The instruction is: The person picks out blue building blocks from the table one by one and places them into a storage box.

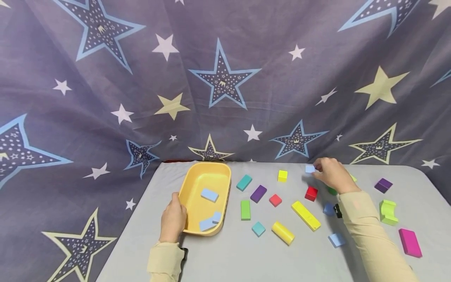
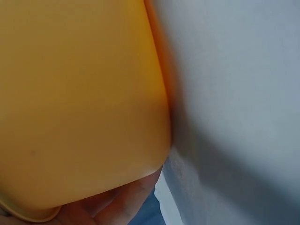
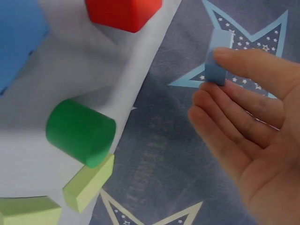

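Note:
At the far side of the table, my right hand (image 1: 332,175) pinches a light blue block (image 1: 310,169) between thumb and fingers. In the right wrist view this block (image 3: 216,56) is held above the table edge, the other fingers bent beneath it. My left hand (image 1: 173,219) grips the left side of a yellow plastic tray (image 1: 187,184). From the left wrist, the tray's outer wall (image 2: 84,103) fills much of the view, with fingers under it. Inside the tray lie a light blue block (image 1: 210,195) and, near its front corner, two more light blue pieces (image 1: 206,224), one overlapping the other.
Between tray and right arm lie scattered blocks, among them a yellow cylinder (image 1: 283,233), a long yellow block (image 1: 305,216) and a red block (image 1: 311,193). Below my right hand stands a green cylinder (image 3: 79,132). Further right are a magenta block (image 1: 410,243) and a lime arch (image 1: 388,212).

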Demonstrator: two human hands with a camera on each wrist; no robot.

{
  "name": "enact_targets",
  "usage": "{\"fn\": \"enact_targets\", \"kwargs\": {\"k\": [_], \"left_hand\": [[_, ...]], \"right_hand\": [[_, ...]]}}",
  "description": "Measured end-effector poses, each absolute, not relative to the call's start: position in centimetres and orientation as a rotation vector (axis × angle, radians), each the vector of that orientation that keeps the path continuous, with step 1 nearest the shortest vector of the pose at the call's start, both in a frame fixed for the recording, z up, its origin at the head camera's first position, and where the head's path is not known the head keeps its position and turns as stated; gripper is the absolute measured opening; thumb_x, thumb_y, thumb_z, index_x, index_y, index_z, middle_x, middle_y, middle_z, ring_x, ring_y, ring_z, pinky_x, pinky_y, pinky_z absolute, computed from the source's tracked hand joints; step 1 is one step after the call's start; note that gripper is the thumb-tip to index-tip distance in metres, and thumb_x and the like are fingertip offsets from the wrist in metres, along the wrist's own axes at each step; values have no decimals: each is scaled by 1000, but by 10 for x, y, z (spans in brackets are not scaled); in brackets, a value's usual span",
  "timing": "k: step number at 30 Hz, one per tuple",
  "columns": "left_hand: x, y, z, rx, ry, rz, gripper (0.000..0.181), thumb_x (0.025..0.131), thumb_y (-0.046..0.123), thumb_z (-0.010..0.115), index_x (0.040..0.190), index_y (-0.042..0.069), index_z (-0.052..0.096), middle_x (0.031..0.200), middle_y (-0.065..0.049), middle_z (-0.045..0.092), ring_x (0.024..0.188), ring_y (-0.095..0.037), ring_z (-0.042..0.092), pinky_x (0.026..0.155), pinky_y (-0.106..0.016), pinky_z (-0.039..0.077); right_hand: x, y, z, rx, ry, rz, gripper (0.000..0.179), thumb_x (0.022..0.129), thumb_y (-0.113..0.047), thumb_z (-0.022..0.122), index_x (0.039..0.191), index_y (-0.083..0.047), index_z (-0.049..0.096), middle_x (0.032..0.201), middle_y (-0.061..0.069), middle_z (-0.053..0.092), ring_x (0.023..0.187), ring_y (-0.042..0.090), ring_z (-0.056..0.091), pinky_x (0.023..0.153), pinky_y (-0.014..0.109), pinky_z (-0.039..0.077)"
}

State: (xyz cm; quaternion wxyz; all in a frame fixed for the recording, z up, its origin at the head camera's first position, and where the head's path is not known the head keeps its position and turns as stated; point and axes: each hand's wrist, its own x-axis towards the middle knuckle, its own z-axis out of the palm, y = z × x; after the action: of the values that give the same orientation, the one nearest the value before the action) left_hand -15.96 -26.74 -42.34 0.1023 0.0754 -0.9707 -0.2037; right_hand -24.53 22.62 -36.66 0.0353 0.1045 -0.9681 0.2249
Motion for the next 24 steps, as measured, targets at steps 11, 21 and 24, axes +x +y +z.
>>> {"fn": "enact_targets", "kwargs": {"k": [11,21,24], "left_hand": [[-161,-265,-421,251,-2874,-613,38,98,5,46,135,-4,41,102,-31,66,84,-48,66,74,-58,50],[-159,-266,-420,279,-2882,-625,38,97,5,47,134,-3,42,100,-31,66,83,-48,65,72,-58,49],[-159,-267,-420,277,-2881,-627,38,97,5,46,134,-3,42,99,-31,66,81,-48,65,71,-58,49]], "right_hand": [[-239,211,-352,286,-2968,716,29,85,-9,75,106,10,67,96,24,68,84,35,64,81,52,53],[-235,199,-347,366,-2882,732,26,84,-8,75,102,10,68,94,24,69,86,37,67,82,53,53],[-235,195,-344,355,-2897,738,28,84,-8,75,104,10,68,97,25,69,88,38,67,83,53,54]]}}
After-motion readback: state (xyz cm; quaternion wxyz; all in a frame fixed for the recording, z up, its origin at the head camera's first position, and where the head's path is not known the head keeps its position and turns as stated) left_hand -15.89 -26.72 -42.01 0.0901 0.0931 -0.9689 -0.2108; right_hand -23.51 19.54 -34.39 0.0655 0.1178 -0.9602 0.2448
